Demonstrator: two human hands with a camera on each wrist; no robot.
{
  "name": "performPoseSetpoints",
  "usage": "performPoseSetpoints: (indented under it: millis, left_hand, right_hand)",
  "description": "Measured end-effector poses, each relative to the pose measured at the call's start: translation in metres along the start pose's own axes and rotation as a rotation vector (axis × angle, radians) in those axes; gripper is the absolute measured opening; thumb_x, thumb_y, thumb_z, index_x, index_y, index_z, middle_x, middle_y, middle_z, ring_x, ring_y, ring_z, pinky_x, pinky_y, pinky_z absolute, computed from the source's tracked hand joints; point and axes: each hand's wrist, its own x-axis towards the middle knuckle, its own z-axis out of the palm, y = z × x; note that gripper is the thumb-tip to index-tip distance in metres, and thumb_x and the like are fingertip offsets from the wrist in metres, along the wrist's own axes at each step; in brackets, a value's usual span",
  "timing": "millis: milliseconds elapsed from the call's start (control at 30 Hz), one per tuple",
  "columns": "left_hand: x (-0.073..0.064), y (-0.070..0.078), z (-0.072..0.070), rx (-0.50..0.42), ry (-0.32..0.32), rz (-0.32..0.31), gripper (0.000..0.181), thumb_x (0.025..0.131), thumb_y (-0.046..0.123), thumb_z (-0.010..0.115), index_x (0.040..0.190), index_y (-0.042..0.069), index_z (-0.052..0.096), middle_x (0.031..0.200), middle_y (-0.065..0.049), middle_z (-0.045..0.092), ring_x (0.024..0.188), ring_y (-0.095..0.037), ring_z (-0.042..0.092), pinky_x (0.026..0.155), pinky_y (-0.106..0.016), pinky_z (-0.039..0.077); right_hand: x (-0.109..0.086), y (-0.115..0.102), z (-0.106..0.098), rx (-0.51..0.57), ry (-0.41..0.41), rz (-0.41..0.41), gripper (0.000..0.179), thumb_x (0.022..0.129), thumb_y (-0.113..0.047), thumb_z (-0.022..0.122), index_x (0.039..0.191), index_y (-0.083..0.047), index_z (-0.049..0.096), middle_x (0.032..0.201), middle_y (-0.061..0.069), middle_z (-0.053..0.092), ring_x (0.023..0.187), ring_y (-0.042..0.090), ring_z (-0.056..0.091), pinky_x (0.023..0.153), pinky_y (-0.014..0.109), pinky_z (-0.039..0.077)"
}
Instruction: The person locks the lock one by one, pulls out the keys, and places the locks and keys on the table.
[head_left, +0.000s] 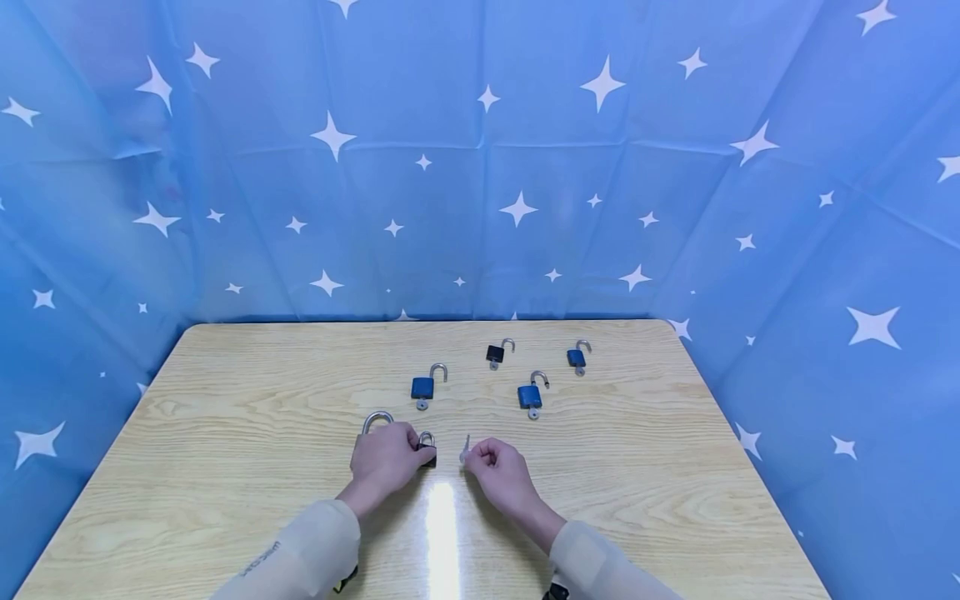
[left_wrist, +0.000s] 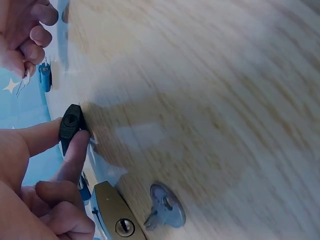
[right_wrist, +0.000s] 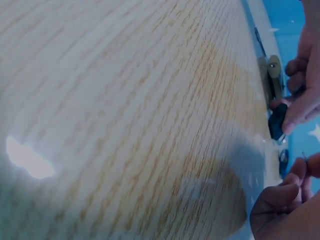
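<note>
A person's two hands work apart at a wooden table (head_left: 637,500), around a small black padlock (left_wrist: 70,122).
The left hand (head_left: 386,458) pinches the black padlock between thumb and finger; just right of it, the right hand (head_left: 501,473) pinches a key (head_left: 463,457). Left of the black padlock are a larger brass padlock (left_wrist: 111,207) and a second key (left_wrist: 170,207). Beyond the black padlock lie four more with shackles open: three blue padlocks (head_left: 422,388) and another black one (head_left: 495,354).
</note>
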Motion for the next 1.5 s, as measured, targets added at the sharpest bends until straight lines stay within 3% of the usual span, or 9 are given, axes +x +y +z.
performPoseSetpoints:
  millis: [233,633,900,1133,1500]
  left_hand:
    - [-0.003,0.000,0.002,0.112,0.050,0.063,0.040,0.081,0.051,0.071,0.062,0.021,0.053,0.057,0.006,0.052,0.055,-0.014,0.049,0.051,-0.031,0.033]
    - [-0.004,-0.004,0.005,0.140,0.093,0.066,0.035,0.080,0.051,0.072,0.072,0.020,0.058,0.061,0.005,0.055,0.061,-0.018,0.054,0.057,-0.034,0.039]
    - [-0.005,-0.008,-0.004,0.017,0.124,0.063,0.033,0.090,0.045,0.062,0.101,0.014,0.065,0.066,0.002,0.058,0.057,-0.018,0.054,0.047,-0.031,0.038]
    - [-0.001,-0.017,-0.023,-0.091,0.172,0.035,0.029,0.095,0.041,0.058,0.102,0.014,0.066,0.070,0.003,0.065,0.050,-0.012,0.050,0.046,-0.028,0.036]
    - [-0.001,-0.028,-0.036,-0.129,0.183,0.004,0.029,0.097,0.039,0.054,0.105,0.014,0.066,0.070,0.002,0.065,0.052,-0.012,0.051,0.048,-0.028,0.037]
  right_hand:
    - [0.001,0.003,0.002,-0.012,-0.003,-0.004,0.015,0.089,-0.018,0.066,0.085,-0.004,0.064,0.072,-0.003,0.050,0.067,0.010,0.047,0.059,0.020,0.039]
    - [0.000,0.003,0.003,-0.020,-0.059,-0.016,0.013,0.087,-0.016,0.065,0.082,-0.005,0.066,0.068,-0.001,0.056,0.056,0.009,0.046,0.050,0.020,0.038]
    - [-0.002,0.002,0.007,-0.062,-0.099,-0.034,0.010,0.082,-0.016,0.068,0.078,-0.006,0.068,0.069,-0.002,0.063,0.054,0.008,0.048,0.048,0.020,0.038]
    - [-0.007,-0.002,0.017,-0.125,-0.137,-0.080,0.009,0.081,-0.015,0.068,0.076,-0.008,0.070,0.072,-0.002,0.069,0.056,0.007,0.051,0.050,0.020,0.039]
    - [-0.012,-0.008,0.041,-0.444,-0.132,-0.112,0.016,0.076,-0.022,0.069,0.061,-0.021,0.063,0.059,-0.012,0.058,0.055,0.007,0.051,0.050,0.026,0.039]
